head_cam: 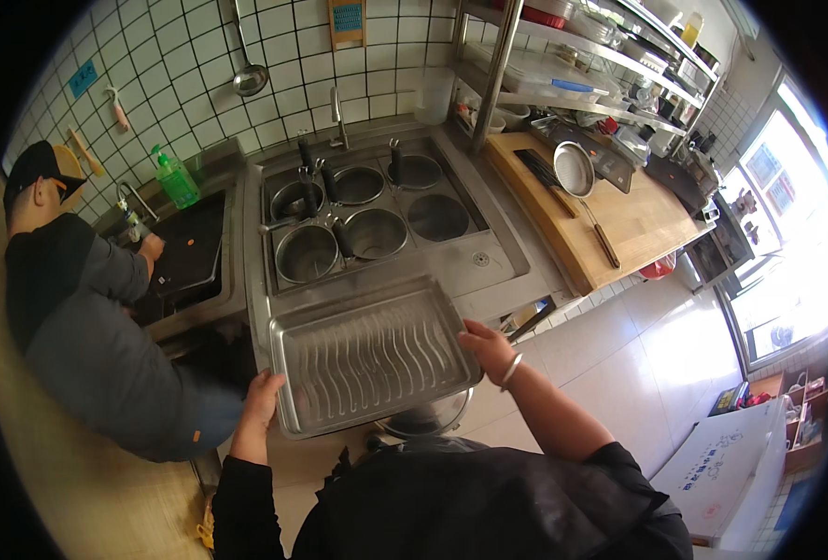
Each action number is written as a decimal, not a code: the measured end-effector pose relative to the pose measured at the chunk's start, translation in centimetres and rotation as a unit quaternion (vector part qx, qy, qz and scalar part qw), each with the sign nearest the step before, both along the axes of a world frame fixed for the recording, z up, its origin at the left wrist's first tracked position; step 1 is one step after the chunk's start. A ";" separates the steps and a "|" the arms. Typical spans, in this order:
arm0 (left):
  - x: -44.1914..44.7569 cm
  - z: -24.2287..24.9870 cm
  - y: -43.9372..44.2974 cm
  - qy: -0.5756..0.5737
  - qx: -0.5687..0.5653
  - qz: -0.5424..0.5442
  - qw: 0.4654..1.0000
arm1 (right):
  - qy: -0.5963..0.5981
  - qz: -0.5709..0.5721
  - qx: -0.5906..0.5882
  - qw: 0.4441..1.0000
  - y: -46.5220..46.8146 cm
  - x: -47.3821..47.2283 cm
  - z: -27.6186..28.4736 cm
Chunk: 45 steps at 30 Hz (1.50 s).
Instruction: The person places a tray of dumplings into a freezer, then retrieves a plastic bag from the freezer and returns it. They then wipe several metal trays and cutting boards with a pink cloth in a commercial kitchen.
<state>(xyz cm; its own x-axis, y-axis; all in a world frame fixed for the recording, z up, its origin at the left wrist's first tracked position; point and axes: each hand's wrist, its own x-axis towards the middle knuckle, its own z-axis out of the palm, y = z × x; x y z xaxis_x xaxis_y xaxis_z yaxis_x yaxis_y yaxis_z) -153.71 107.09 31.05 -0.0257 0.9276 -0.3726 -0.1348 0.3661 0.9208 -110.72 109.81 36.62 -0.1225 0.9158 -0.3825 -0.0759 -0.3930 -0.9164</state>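
Observation:
A rectangular metal tray (375, 357) with a wavy ridged bottom is held in front of my body, tilted a little. My left hand (263, 400) grips its left rim, thumb on top. On the opposite short side, my right hand (489, 352) has hold of the rim; a bangle circles that wrist. Nothing lies in the tray. Just beyond its far edge is a stainless steel noodle cooker (480, 245) with round wells, several of them holding strainer baskets (375, 233) with black handles.
At the left, another person (85, 266) works at a sink (197, 245) beside a green soap bottle (176, 180). A wooden board (638, 217) on the right bears a round strainer (573, 170) and knives. Metal shelves (585, 45) stand behind it. A round metal container (431, 414) sits under the tray.

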 end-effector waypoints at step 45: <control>76.1 -0.6 5.1 0.299 0.331 -0.514 0.733 | -0.116 -0.524 -0.129 0.834 -39.3 58.9 -13.6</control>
